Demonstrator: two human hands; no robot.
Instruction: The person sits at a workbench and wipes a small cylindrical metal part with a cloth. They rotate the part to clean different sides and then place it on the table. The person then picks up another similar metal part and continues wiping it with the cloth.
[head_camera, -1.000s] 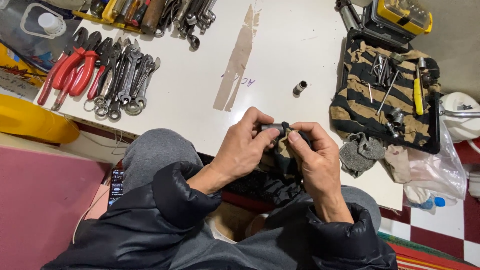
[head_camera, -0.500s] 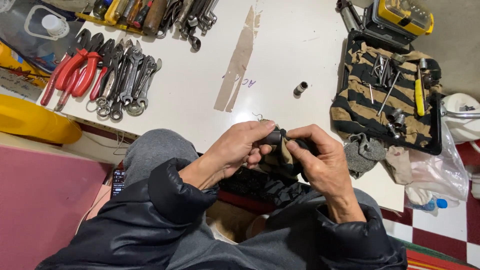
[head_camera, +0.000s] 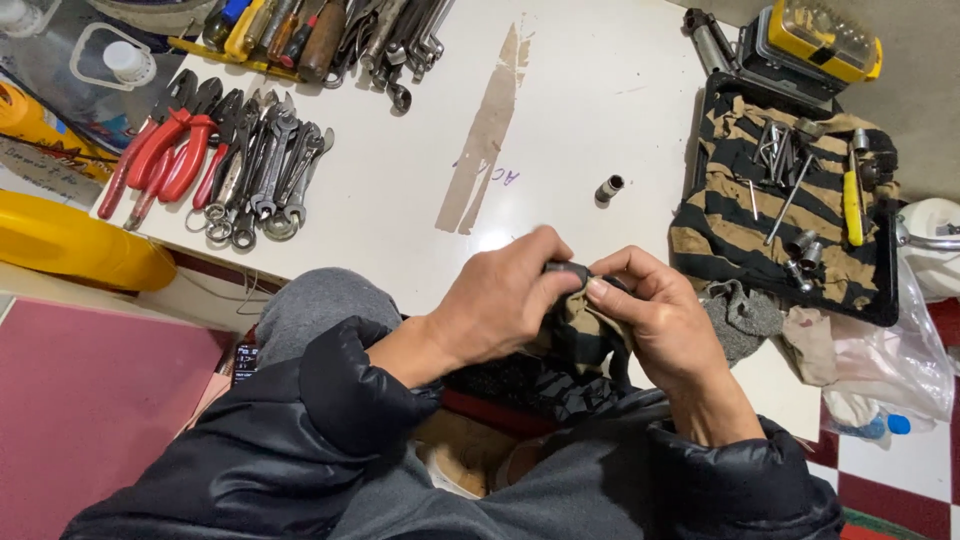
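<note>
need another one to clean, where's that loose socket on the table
In the head view the small dark socket stands alone on the white table, between the brown tape strip and the striped cloth.

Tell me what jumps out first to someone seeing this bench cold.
At centre, the left hand and right hand pinch a small dark part wrapped in a striped rag. Red-handled pliers and wrenches lie at the table's left; a lone socket sits mid-table.
</note>
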